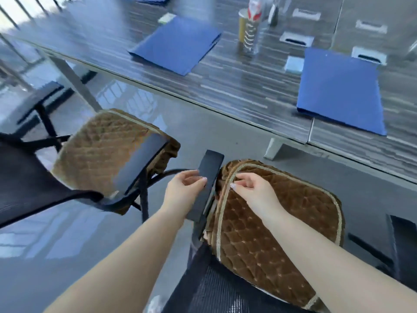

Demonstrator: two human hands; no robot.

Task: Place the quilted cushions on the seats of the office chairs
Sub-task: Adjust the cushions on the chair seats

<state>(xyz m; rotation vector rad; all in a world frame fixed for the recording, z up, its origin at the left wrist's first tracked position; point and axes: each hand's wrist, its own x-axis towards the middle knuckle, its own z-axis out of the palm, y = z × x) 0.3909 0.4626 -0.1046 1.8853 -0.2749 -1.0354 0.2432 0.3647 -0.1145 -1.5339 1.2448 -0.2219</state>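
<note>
A brown quilted cushion [277, 224] with a pale piped border lies on the seat of the near office chair, whose mesh back [216, 290] is at the bottom. My right hand [252, 188] pinches the cushion's front left edge at the piping. My left hand [185, 188] grips that chair's black left armrest [207, 186] from the outside. A second brown quilted cushion [101, 150] lies on the seat of the chair to the left, partly hidden by its right armrest [142, 159] and dark mesh back [29, 177].
A long dark striped table [225, 82] runs across the back with blue folders [178, 44] [340, 89], sticky-note pads, a plastic bottle [252, 26] and cable ports. Its metal legs [274, 147] stand ahead of the chairs. Another black chair [36, 102] stands far left. Grey glossy floor lies between.
</note>
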